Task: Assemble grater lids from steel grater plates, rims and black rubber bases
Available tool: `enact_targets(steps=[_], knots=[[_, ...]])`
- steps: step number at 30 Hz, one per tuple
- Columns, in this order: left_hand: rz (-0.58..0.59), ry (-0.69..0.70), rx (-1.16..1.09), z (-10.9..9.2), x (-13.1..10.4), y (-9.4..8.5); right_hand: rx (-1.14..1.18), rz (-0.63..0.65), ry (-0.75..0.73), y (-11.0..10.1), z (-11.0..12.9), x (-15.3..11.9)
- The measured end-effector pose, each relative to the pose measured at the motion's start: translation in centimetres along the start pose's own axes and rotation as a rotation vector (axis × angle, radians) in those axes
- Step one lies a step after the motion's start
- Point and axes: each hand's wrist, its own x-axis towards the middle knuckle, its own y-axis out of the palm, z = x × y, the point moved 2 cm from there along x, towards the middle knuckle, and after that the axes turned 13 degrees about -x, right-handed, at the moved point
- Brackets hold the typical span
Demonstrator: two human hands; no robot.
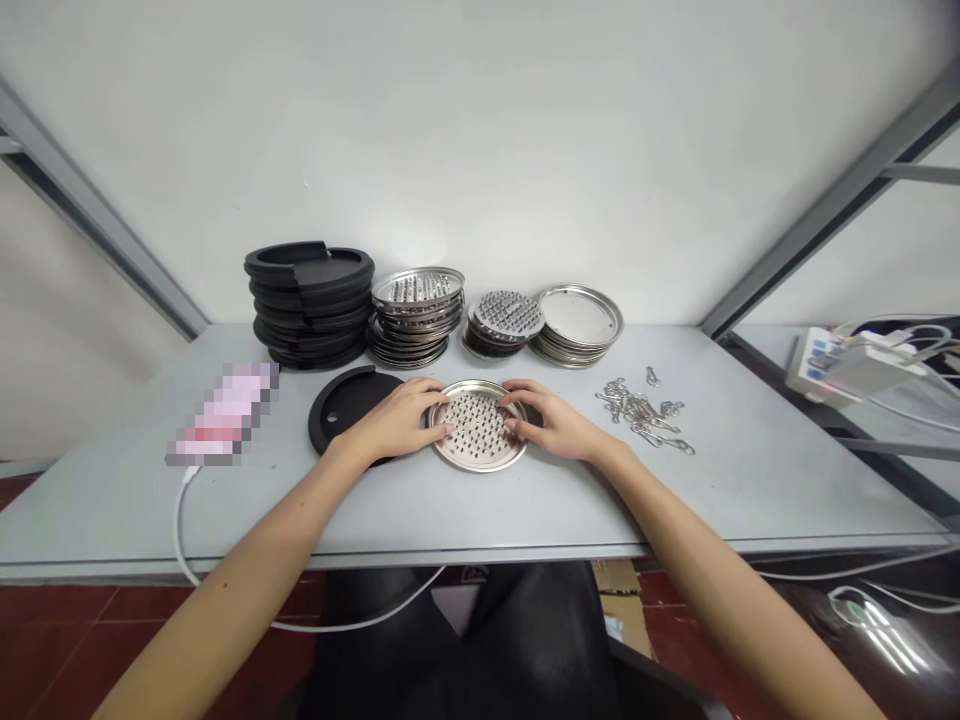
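Near the middle of the grey bench (675, 500), a little toward its front edge, lies a round perforated metal disc (478, 426), flat on the surface. The person's left hand (397, 418) rests on the disc's left rim with the fingers spread and laid over the edge, not closed around anything. The right hand (551, 420) does the same on the right rim, fingers loose and apart, the tips touching the perforated face. So both hands press or steady the disc from two sides, and neither one grips it.

Just left of the disc, partly under the left hand, lies a single black round lid (346, 405). Along the back edge of the bench stand a stack of black lids (309, 305), a stack of perforated metal trays (417, 315), a smaller stack of perforated discs (504, 322) and a stack of plain metal plates (577, 325). To the right of the right hand lies a small heap of metal clips (645, 412).

The disc looks thin, stiff and light, and I think its polished surface is slippery. The raised rim seems the best place to hold it, with fingers on opposite sides, because the flat face gives little to pinch.
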Motion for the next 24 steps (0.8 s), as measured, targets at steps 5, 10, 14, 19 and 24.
enact_targets(steps=[5,10,14,19,24], knots=[[-0.038,0.008,-0.01,-0.01,0.06,-0.12,-0.013,-0.055,0.036,-0.25,-0.22,0.21],[-0.013,0.045,-0.042,-0.51,-0.02,-0.3,-0.031,-0.102,0.014,-0.76,-0.13,0.28],[0.062,0.021,-0.026,-0.5,-0.32,-0.28,-0.078,-0.109,0.03,-0.81,-0.08,0.14],[0.13,-0.008,-0.016,-0.2,-0.55,-0.25,-0.093,-0.14,0.036,-0.85,0.02,0.03],[0.116,-0.007,-0.036,-0.04,-0.47,-0.21,-0.131,-0.113,-0.012,-0.79,0.21,-0.05]])
